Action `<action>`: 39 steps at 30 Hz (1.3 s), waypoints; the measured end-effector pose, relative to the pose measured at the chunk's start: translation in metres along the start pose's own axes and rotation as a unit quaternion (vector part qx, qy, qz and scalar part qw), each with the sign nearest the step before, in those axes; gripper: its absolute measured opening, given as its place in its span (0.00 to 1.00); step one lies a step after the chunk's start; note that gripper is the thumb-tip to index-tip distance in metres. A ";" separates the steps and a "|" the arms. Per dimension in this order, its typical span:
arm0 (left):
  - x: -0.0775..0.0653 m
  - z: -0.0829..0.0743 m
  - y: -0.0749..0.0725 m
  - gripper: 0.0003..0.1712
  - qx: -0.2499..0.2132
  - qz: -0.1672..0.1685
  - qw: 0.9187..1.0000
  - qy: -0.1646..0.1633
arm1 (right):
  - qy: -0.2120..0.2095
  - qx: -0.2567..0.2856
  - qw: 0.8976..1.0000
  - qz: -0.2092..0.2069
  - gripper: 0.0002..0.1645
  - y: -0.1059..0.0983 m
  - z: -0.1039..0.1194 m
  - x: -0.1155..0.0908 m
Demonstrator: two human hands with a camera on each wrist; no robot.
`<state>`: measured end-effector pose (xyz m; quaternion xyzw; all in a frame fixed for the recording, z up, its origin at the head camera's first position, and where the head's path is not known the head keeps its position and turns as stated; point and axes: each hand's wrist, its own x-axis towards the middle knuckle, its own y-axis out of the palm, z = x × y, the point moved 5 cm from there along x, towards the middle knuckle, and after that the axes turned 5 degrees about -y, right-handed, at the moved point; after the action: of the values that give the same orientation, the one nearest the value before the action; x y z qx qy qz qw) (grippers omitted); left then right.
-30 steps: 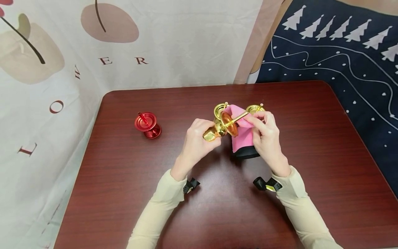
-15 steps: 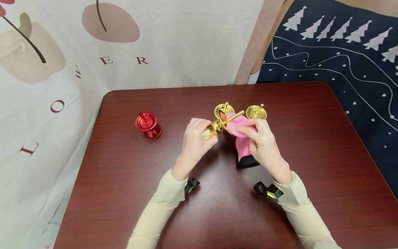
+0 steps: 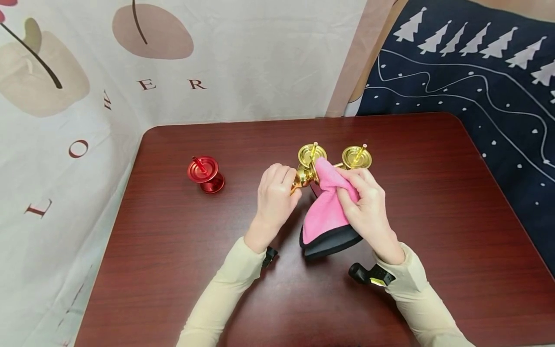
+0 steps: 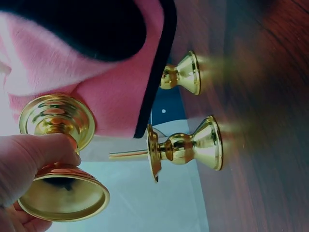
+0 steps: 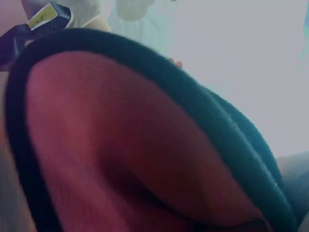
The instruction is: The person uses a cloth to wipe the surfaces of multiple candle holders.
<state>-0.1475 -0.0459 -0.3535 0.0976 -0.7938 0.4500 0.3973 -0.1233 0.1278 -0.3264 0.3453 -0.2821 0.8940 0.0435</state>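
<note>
My left hand (image 3: 276,195) grips a gold candle holder (image 3: 305,177) by its waist, tilted above the table; in the left wrist view its hollow base (image 4: 65,199) faces the camera. My right hand (image 3: 366,202) pinches a pink cloth (image 3: 325,207) with a dark trim, which lies against the dish of the held candle holder and hides most of its spike. The cloth's lower end hangs loose and fills most of the right wrist view. Just behind the hands stand two more gold candle holders, one at left (image 3: 309,153) and one at right (image 3: 357,157), both upright.
A red candle holder (image 3: 205,173) stands upright on the left part of the brown table (image 3: 182,270). Behind the table hang a pale printed curtain (image 3: 260,62) and a dark blue cloth with white trees (image 3: 459,96).
The right hand has shifted the pink cloth over the dish and spike of the held candle holder. The cloth's loose end has swung left and toward the body. The standing candle holders stay put.
</note>
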 end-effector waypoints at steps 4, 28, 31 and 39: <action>0.000 0.001 0.000 0.13 -0.012 -0.007 1.000 0.002 | -0.023 0.016 0.999 0.025 0.18 0.005 0.001 0.000; 0.005 0.008 -0.005 0.14 -0.187 0.047 0.980 -0.050 | -0.090 0.037 0.995 0.012 0.14 0.013 -0.041 0.009; 0.005 0.009 -0.006 0.15 -0.188 0.044 0.980 -0.057 | -0.107 0.033 0.993 0.028 0.16 0.015 -0.041 0.006; 0.002 0.016 -0.006 0.16 -0.183 0.038 0.979 -0.084 | -0.105 0.076 0.986 0.102 0.20 0.008 -0.032 -0.001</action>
<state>-0.1545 -0.0617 -0.3523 0.0302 -0.8965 0.3019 0.3229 -0.1435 0.1380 -0.3506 0.4085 -0.2503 0.8716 -0.1043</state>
